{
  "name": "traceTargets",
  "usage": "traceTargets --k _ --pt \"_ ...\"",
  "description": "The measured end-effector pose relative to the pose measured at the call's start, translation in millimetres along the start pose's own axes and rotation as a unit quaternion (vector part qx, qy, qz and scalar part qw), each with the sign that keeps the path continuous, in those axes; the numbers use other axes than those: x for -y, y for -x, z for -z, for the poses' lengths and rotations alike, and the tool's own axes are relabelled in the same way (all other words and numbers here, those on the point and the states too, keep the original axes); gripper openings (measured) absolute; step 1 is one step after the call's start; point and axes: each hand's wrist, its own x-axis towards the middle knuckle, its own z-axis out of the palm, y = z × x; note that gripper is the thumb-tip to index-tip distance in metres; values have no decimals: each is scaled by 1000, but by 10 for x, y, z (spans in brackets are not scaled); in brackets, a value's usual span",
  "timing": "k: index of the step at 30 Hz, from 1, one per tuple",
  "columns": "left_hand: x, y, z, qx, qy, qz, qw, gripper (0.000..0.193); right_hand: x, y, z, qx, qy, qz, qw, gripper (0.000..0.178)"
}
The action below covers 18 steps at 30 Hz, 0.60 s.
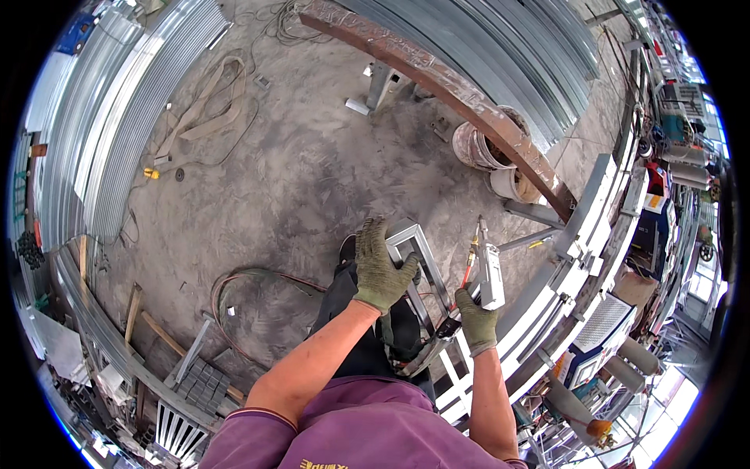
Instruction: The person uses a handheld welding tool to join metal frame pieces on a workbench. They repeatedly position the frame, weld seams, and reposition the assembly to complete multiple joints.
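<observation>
My left hand (380, 270), in a green knitted glove, grips one corner of a grey metal frame (404, 231). Its thumb lies inside the frame and its stretched fingers lie along the outer side. The frame stands over my dark trousers and runs down toward my lap. Further right, my right hand (476, 322), gloved the same way, has its fingers curled beside a dark fitting (448, 328). What those fingers hold is hidden. Just beyond that hand are a pale rectangular tube piece (491, 280) and a thin tool with an orange-red part (472, 256).
A rusty beam (437, 74) crosses the far right above several stained buckets (512, 184). Corrugated metal sheets (125, 117) are stacked at the left. A red hose (223, 285) curves over the concrete floor. A long metal workbench (539, 305) borders my right side.
</observation>
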Motion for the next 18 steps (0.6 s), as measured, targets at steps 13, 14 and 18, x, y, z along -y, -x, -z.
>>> traceTargets --k 13,14,18 --pt "50 42 -6 3 46 5 999 86 -21 -38 -32 -9 46 56 997 23" --pt "67 53 -15 5 57 9 998 85 -22 -44 -39 -4 46 55 997 24" --pt "92 46 -30 10 89 15 996 77 -26 -49 -91 -26 61 75 995 27"
